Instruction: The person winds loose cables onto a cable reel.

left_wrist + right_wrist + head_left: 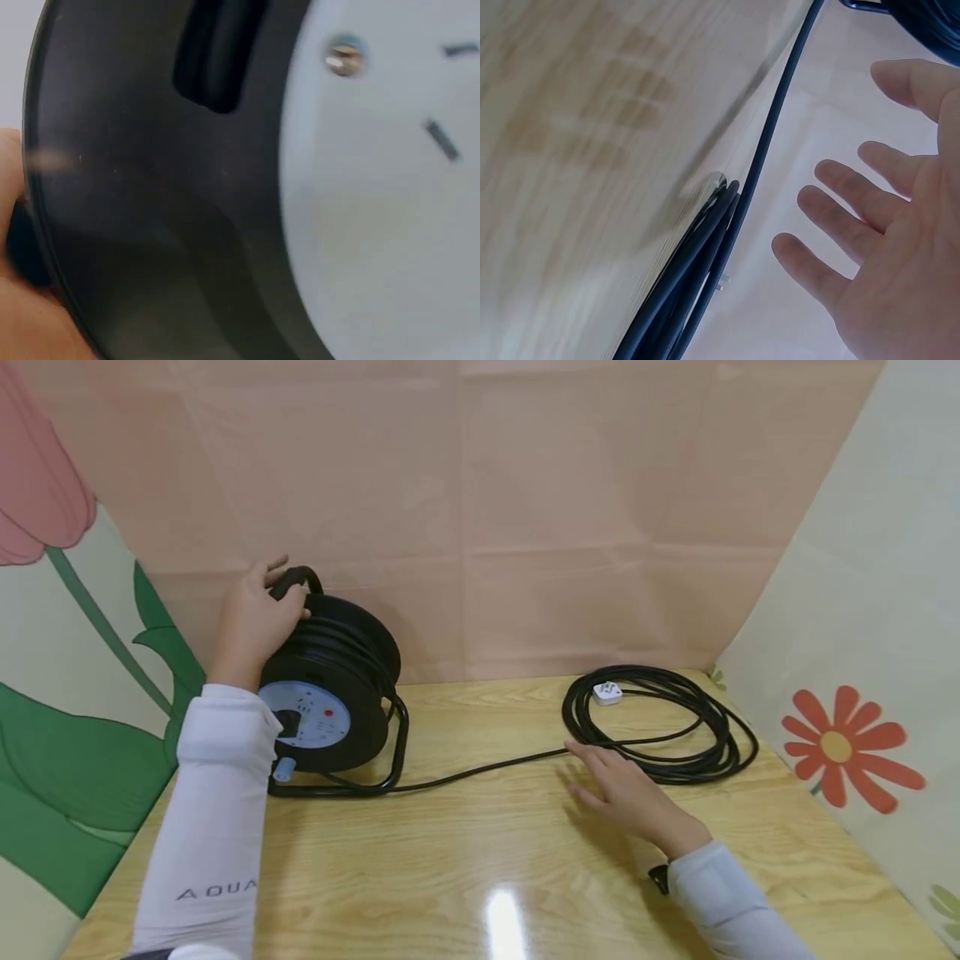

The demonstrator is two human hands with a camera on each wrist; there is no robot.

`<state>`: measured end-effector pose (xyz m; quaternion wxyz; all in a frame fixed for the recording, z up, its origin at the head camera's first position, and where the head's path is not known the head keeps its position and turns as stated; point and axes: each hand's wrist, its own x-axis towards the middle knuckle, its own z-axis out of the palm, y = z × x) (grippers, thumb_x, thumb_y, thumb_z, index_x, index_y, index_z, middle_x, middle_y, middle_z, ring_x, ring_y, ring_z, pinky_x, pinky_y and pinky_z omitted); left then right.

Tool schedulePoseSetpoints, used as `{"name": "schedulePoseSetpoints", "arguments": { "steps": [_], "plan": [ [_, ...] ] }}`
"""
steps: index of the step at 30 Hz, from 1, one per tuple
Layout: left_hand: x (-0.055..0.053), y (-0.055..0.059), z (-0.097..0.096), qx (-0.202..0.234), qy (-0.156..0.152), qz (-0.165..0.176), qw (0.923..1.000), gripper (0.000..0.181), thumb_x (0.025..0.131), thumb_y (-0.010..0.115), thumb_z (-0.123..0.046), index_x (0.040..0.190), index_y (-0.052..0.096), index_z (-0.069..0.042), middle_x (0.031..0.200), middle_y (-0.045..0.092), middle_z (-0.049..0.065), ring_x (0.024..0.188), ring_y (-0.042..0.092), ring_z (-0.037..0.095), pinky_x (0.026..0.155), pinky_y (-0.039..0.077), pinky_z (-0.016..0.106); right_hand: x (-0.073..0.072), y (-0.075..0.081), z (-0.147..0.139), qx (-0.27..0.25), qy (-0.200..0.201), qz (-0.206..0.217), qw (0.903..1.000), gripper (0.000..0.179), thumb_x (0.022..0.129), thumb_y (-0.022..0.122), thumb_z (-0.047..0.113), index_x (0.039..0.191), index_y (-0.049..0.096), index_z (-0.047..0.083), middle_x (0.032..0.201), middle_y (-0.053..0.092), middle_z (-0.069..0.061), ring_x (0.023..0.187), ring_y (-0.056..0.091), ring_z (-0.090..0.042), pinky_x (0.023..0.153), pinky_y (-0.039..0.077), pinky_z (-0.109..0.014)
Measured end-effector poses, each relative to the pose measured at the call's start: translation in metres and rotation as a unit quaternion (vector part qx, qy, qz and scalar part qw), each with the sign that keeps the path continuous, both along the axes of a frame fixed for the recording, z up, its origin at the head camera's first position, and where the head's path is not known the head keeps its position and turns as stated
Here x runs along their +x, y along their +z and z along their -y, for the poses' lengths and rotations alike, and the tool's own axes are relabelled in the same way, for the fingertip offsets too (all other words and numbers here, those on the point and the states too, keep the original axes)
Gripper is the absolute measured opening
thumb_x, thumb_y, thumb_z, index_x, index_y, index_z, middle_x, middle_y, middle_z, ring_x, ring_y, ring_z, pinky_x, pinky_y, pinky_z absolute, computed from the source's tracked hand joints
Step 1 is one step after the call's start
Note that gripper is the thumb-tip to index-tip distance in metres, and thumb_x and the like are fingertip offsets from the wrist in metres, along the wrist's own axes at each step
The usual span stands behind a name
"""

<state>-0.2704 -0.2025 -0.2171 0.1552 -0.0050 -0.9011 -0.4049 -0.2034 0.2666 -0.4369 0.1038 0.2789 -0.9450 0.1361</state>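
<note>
On the left of the head view a black cable reel [367, 643] stands on its tubular stand, its grey socket plate [311, 706] facing the person. My left hand [258, 618] grips the reel's black handle [296, 578] at the top; in the left wrist view the drum's side [150, 225] hides most of that hand. From the reel a stretch of cable [480, 770] runs right to a loose coil [720, 760]. My right hand [630, 793] is beside the coil's near left edge, palm down. Its fingers appear spread and relaxed in the right wrist view, holding nothing.
A white plug [607, 693] lies inside the coil on the wooden table [420, 860]. Behind the table hangs a pinkish sheet [555, 527]. Flower-painted panels [862, 635] flank both sides. A light-blue knob [284, 768] sticks out of the reel's front.
</note>
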Motion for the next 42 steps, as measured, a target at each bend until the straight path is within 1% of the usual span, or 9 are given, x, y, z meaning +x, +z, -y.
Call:
{"name": "schedulePoseSetpoints", "arguments": {
  "steps": [4,8,15,20,23,27,30,36,42],
  "plan": [
    [0.013,-0.012,0.001,0.012,-0.004,-0.069,0.9976,0.055,0.093,0.043,-0.037,0.145,0.030,-0.021,0.145,0.038,0.008,0.116,0.048,0.023,0.097,0.041,0.048,0.001,0.000,-0.002,-0.001,-0.002,0.005,1.0000,0.068,0.090,0.060,0.034,0.147,0.026,0.019,0.134,0.049,-0.013,0.121,0.043,-0.029,0.095,0.039,-0.059],
    [0.034,-0.030,0.002,0.005,0.007,-0.159,0.9873,0.052,0.092,0.049,-0.028,0.141,0.036,-0.015,0.139,0.043,0.011,0.118,0.044,0.026,0.094,0.042,0.052,0.003,0.000,-0.004,-0.005,-0.007,0.012,0.9999,0.067,0.090,0.060,0.033,0.147,0.027,0.019,0.134,0.049,-0.012,0.120,0.043,-0.029,0.095,0.040,-0.059],
    [0.071,-0.071,0.001,0.040,0.067,-0.279,0.9570,0.039,0.087,0.058,-0.017,0.126,0.052,-0.012,0.124,0.051,0.007,0.111,0.047,0.015,0.096,0.042,0.032,0.006,-0.005,-0.004,-0.015,-0.016,0.032,0.9993,0.066,0.092,0.058,0.034,0.147,0.024,0.022,0.135,0.047,-0.013,0.122,0.042,-0.030,0.096,0.038,-0.061],
    [0.088,-0.102,0.009,0.019,0.081,-0.329,0.9406,0.028,0.085,0.055,-0.009,0.111,0.058,0.000,0.103,0.056,0.015,0.092,0.051,0.019,0.079,0.041,0.019,0.008,-0.007,-0.002,-0.017,-0.016,0.038,0.9990,0.065,0.092,0.058,0.034,0.147,0.026,0.023,0.138,0.046,-0.010,0.123,0.041,-0.029,0.096,0.038,-0.061],
    [0.092,-0.118,0.013,-0.001,0.076,-0.294,0.9527,0.027,0.084,0.055,-0.009,0.109,0.057,0.001,0.095,0.057,0.014,0.081,0.051,0.016,0.069,0.040,0.015,0.009,-0.008,-0.002,-0.014,-0.015,0.033,0.9992,0.064,0.091,0.059,0.034,0.146,0.028,0.022,0.139,0.045,-0.009,0.122,0.041,-0.028,0.094,0.040,-0.060],
    [0.093,-0.136,0.017,-0.029,0.078,-0.197,0.9769,0.026,0.086,0.056,-0.012,0.111,0.055,-0.002,0.093,0.057,0.008,0.075,0.050,0.013,0.063,0.043,0.018,0.009,-0.007,-0.002,-0.015,-0.017,0.028,0.9993,0.063,0.091,0.059,0.033,0.145,0.030,0.019,0.138,0.046,-0.009,0.121,0.042,-0.028,0.093,0.041,-0.060],
    [0.096,-0.148,0.022,-0.064,0.088,-0.125,0.9862,0.026,0.089,0.055,-0.019,0.108,0.052,-0.001,0.089,0.057,0.009,0.072,0.052,0.016,0.060,0.047,0.029,0.010,-0.007,-0.002,-0.017,-0.017,0.033,0.9991,0.062,0.091,0.059,0.034,0.145,0.030,0.019,0.137,0.046,-0.010,0.122,0.042,-0.028,0.094,0.040,-0.060],
    [0.099,-0.169,0.033,-0.137,0.064,0.010,0.9884,0.048,0.098,0.037,-0.043,0.101,0.050,0.004,0.081,0.061,0.017,0.068,0.056,0.027,0.059,0.048,0.045,0.010,-0.004,-0.001,-0.014,-0.019,0.038,0.9990,0.063,0.091,0.058,0.034,0.146,0.028,0.022,0.139,0.045,-0.009,0.124,0.039,-0.027,0.097,0.038,-0.060],
    [0.098,-0.180,0.038,-0.122,0.031,0.090,0.9879,0.061,0.099,0.020,-0.050,0.110,0.046,0.004,0.093,0.061,0.022,0.080,0.057,0.034,0.066,0.047,0.050,0.008,-0.002,0.000,-0.013,-0.017,0.044,0.9988,0.064,0.091,0.059,0.034,0.145,0.028,0.021,0.139,0.044,-0.010,0.125,0.039,-0.029,0.096,0.038,-0.062]
  ]
}}
